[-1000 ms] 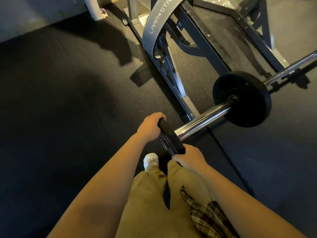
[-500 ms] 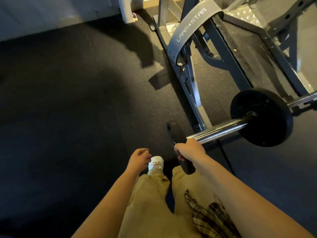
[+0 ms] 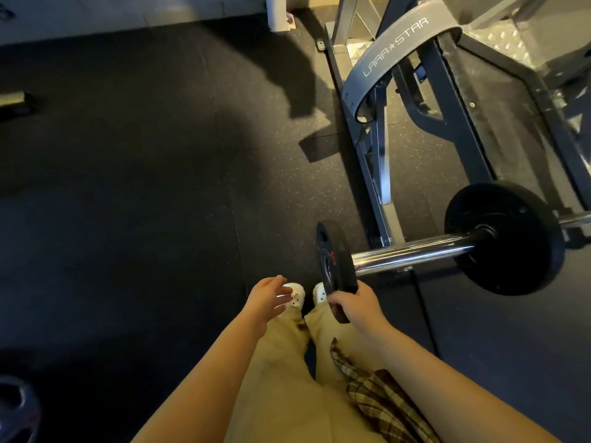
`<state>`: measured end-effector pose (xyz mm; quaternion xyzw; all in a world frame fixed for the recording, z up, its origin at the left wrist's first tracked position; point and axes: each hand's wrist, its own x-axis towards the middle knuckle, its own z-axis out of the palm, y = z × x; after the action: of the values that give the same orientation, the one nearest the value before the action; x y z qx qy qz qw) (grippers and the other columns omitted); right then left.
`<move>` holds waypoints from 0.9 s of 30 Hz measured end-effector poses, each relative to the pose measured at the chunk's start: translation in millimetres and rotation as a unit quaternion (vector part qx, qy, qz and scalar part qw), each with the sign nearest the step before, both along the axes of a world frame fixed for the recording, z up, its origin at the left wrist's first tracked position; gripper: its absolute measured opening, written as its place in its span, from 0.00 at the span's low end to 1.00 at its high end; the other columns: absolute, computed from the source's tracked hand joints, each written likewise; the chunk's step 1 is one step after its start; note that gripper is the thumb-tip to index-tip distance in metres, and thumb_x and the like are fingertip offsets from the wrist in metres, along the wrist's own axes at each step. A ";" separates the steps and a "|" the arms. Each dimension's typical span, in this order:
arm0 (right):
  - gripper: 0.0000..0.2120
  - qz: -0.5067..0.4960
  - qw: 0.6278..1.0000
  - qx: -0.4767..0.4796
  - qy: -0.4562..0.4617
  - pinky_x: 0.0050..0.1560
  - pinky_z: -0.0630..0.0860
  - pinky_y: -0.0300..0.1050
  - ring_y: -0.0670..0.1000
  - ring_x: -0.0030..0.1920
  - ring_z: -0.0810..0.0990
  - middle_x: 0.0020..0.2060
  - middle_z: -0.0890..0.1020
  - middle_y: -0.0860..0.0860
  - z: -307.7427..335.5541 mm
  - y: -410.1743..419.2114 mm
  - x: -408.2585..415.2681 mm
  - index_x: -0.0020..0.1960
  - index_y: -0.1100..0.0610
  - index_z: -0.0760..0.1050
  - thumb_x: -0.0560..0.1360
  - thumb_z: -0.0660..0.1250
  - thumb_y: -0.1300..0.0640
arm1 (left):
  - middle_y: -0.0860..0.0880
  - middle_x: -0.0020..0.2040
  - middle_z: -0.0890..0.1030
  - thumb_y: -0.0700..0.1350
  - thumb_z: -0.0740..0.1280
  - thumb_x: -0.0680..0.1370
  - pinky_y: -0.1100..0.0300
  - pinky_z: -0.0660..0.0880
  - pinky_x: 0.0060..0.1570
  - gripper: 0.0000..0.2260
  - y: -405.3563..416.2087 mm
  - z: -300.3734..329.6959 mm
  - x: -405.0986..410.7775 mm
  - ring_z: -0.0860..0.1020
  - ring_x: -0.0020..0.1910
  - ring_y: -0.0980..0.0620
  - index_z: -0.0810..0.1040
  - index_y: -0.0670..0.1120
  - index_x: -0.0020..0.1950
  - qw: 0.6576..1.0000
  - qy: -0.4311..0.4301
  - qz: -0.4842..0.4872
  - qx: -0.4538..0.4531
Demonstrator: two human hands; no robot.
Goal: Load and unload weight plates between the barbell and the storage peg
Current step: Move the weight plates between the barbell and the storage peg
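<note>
A small black weight plate (image 3: 332,260) stands on edge at the free end of the chrome barbell sleeve (image 3: 412,254). My right hand (image 3: 355,306) grips the plate's lower rim. Whether the sleeve tip still sits in the plate's hole I cannot tell. My left hand (image 3: 267,298) hangs free to the left with its fingers apart, holding nothing. A larger black plate (image 3: 505,238) sits further in on the sleeve, at the right.
A grey steel rack frame (image 3: 379,174) runs along the floor behind the barbell, with a grey lifting belt (image 3: 387,55) draped over it. Another plate (image 3: 16,410) lies at the bottom left corner. Dark rubber floor spreads to the left. My feet in white shoes (image 3: 295,295) are below the plate.
My left hand has let go of the small plate and dropped away to the left. My right hand alone now holds the plate at the sleeve's end.
</note>
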<state>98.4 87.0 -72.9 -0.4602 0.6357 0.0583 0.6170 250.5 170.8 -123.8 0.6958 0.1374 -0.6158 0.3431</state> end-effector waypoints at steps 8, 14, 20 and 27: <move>0.11 0.038 0.995 0.079 -0.038 0.48 0.77 0.49 0.51 0.39 0.78 0.36 0.78 0.54 45.5 -30.2 53.8 0.48 0.59 0.77 0.73 0.71 0.52 | 0.43 0.60 0.78 0.50 0.58 0.83 0.50 0.73 0.57 0.15 10.1 14.9 3.5 0.76 0.59 0.45 0.73 0.43 0.65 0.984 -0.031 0.172 0.040; 0.09 0.193 0.958 0.087 -0.194 0.42 0.74 0.42 0.49 0.33 0.76 0.28 0.75 0.50 139.9 -47.9 70.1 0.37 0.56 0.75 0.75 0.68 0.55 | 0.40 0.56 0.81 0.65 0.54 0.80 0.45 0.73 0.52 0.28 -2.6 66.7 2.7 0.78 0.56 0.40 0.75 0.45 0.65 0.915 0.063 0.375 -0.131; 0.17 0.261 0.904 -0.010 -0.339 0.34 0.72 0.40 0.50 0.26 0.69 0.21 0.69 0.51 235.3 -88.7 71.2 0.27 0.55 0.70 0.72 0.70 0.53 | 0.41 0.63 0.79 0.72 0.54 0.72 0.42 0.68 0.65 0.36 -38.9 171.9 21.8 0.77 0.62 0.40 0.76 0.48 0.67 0.825 -0.029 0.411 -0.388; 0.25 0.119 0.907 -0.074 -0.397 0.26 0.66 0.38 0.48 0.21 0.64 0.19 0.68 0.50 264.0 -129.8 85.0 0.24 0.55 0.71 0.59 0.71 0.34 | 0.42 0.55 0.83 0.64 0.61 0.69 0.49 0.78 0.49 0.28 -80.3 254.0 73.0 0.83 0.53 0.44 0.79 0.47 0.60 0.831 -0.143 0.319 -0.432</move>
<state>183.4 -42.8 191.1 -0.5620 0.2810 -0.1037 0.7710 323.4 90.5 130.2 0.4747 0.0210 -0.3623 0.8018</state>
